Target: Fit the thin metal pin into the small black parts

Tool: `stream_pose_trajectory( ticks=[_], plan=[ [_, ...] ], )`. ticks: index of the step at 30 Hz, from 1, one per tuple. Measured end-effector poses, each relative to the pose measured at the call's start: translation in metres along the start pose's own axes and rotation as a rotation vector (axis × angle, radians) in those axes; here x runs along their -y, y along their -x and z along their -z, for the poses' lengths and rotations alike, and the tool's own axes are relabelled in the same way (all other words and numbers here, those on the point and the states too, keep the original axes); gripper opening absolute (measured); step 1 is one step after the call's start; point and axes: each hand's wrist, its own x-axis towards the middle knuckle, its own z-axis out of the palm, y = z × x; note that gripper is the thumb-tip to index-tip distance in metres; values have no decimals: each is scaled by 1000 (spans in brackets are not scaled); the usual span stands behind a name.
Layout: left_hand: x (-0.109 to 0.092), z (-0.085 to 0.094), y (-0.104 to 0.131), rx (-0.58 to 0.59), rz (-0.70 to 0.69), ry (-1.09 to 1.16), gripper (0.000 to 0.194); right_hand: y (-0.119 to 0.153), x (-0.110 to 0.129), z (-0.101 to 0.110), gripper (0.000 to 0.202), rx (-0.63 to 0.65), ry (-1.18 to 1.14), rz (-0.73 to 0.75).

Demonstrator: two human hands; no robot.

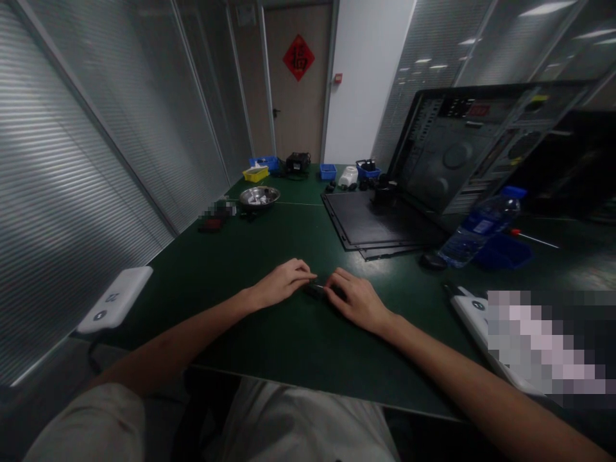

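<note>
A small black object (315, 290) with a shiny patch is held low over the green table (231, 340), between my two hands. My right hand (359, 300) is closed around its right end, with the thumb and fingers bent over it. From the left, my left hand (286, 282) reaches in with its fingers pressed together, tips at the object's upper left edge. Whether those tips pinch a separate small piece is too dark to make out. The object's exact kind does not show.
Black flat panels (380, 221) lie ahead right, beside an open computer case (462, 147). A tilted water bottle (484, 224), blue tray (505, 251) and screwdriver (534, 239) are at right. A metal bowl (260, 197) stands far left; a white device (115, 300) sits on the left edge.
</note>
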Motion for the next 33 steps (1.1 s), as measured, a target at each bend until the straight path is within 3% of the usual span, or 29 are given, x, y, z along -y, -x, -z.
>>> stream_pose_trajectory(
  ticks=[8, 14, 19, 24, 29, 33],
  plan=[
    [-15, 3, 1, 9, -56, 82, 19, 2, -5, 3, 15, -209, -96, 23],
    [-22, -5, -2, 31, 60, 13, 20, 0, -6, 3, 13, -233, -115, 13],
    [-20, 3, -2, 97, 28, -82, 24, -1, -5, 1, 13, -233, -103, 17],
    [19, 33, 10, 72, 190, -106, 29, -2, -6, 1, 14, -226, -107, 5],
    [85, 80, 38, 40, 440, -181, 32, -2, -8, 1, 14, -226, -102, 9],
    [140, 122, 77, -97, 658, -362, 32, -2, -7, 2, 14, -215, -106, 26]
  ],
)
